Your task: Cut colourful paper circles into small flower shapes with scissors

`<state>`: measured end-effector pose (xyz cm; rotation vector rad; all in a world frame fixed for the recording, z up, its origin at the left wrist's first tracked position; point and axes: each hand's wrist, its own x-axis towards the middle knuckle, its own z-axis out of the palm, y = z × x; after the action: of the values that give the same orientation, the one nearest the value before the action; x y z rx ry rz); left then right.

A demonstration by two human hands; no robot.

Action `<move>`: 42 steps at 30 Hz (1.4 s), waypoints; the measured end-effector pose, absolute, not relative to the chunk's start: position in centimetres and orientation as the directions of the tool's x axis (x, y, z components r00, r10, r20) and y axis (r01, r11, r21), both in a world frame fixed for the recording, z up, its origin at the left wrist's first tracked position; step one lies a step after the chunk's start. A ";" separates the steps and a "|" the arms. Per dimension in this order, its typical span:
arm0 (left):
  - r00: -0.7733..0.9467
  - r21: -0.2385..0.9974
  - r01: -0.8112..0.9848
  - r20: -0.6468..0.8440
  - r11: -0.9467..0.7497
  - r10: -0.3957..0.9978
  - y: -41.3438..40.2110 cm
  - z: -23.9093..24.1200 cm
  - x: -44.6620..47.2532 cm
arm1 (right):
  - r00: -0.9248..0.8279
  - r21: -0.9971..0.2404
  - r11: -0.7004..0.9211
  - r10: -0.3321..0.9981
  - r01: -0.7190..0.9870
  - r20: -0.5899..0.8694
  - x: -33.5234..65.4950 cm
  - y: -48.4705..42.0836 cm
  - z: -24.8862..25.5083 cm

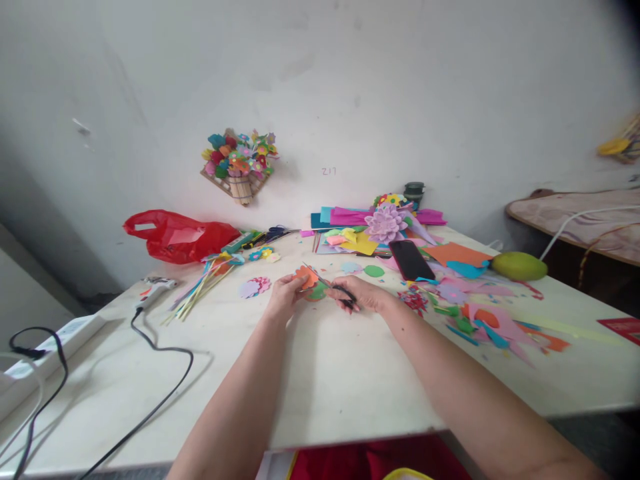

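My left hand [286, 292] pinches a small orange foam flower piece [307, 276] above the white table [320, 380]. My right hand [361, 294] grips black-handled scissors [336, 288], their blades reaching into the orange piece. A green foam scrap [316, 293] lies just under the two hands. A pink and purple foam flower [254, 287] rests on the table to the left of my left hand.
A glue gun [156, 288] with a black cord lies at the left, near a red plastic bag [180, 235]. Coloured foam sheets, a phone [411, 259], a green mango [519, 266] and foam scraps [493, 323] crowd the right. Sticks [200, 290] lie left of centre.
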<state>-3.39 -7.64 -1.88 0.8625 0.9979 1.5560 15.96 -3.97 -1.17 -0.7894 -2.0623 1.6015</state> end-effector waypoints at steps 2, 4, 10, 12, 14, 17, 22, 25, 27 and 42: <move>-0.183 0.920 -0.377 0.041 -0.109 0.982 -7.6 -1.9 -3.5 | -0.762 -0.968 0.177 0.647 0.177 -0.021 16.0 -4.0 -1.1; -0.177 0.923 -0.368 0.051 -0.115 0.983 -7.6 -2.0 -3.5 | -0.764 -0.969 0.173 0.644 0.179 -0.026 16.0 -4.0 -1.1; -0.168 0.933 -0.344 0.053 -0.109 0.984 -7.4 -2.3 -3.9 | -0.773 -0.969 0.166 0.633 0.185 -0.040 16.0 -4.0 -1.0; -0.167 0.934 -0.340 0.052 -0.107 0.985 -7.3 -2.3 -4.0 | -0.779 -0.969 0.164 0.625 0.182 -0.040 16.1 -4.0 -1.0; -0.161 0.936 -0.336 0.056 -0.108 0.985 -7.3 -2.4 -4.1 | -0.782 -0.969 0.170 0.622 0.181 -0.037 16.1 -3.9 -1.1; -0.146 0.938 -0.332 0.055 -0.102 0.988 -7.3 -2.4 -4.2 | -0.784 -0.967 0.182 0.620 0.180 -0.030 16.1 -3.8 -1.1; -0.150 0.941 -0.322 0.053 -0.100 0.987 -7.3 -2.3 -4.1 | -0.790 -0.969 0.154 0.609 0.193 -0.061 16.2 -3.7 -1.1; -0.145 0.943 -0.318 0.059 -0.103 0.988 -7.3 -2.4 -4.1 | -0.785 -0.969 0.141 0.615 0.202 -0.074 16.2 -3.9 -0.8; -0.135 0.945 -0.312 0.062 -0.102 0.989 -7.3 -2.4 -4.1 | -0.783 -0.970 0.139 0.618 0.199 -0.072 16.2 -4.1 -0.6; -0.232 0.925 -0.363 0.025 -0.111 0.972 -7.3 -2.3 -3.5 | -0.735 -0.967 0.164 0.677 0.196 -0.034 16.0 -4.1 -1.1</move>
<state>-3.55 -7.34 -2.30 0.8515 1.0380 1.5809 15.97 -4.06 -1.07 -0.8270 -2.0399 1.5963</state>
